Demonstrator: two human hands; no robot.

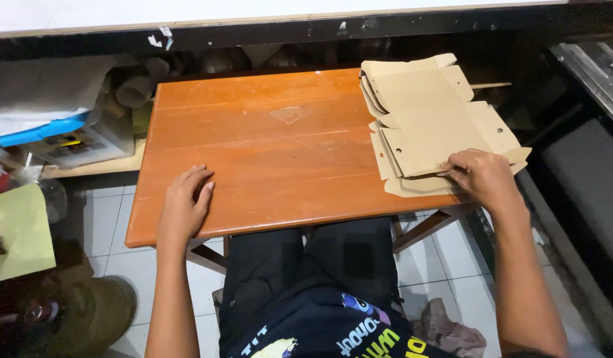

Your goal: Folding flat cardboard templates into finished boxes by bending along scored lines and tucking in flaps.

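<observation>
Left hand (182,207) flat on table (267,146), grip released; right hand (484,176) pinching cardboard stack (429,122) edge.

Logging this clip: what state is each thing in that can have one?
Cardboard blanks: flat, unfolded, loosely stacked on the table's right end.
Left hand: empty, resting palm down on the wooden table.
Right hand: fingers pinching the stack's near edge.

Orange-brown wooden worktop (267,152) standing on white floor tiles (114,225), light glaring off its varnish, dark ledge (320,30) running behind, cluttered boxes (81,142) sitting at left, rag (449,328) lying on floor.
</observation>
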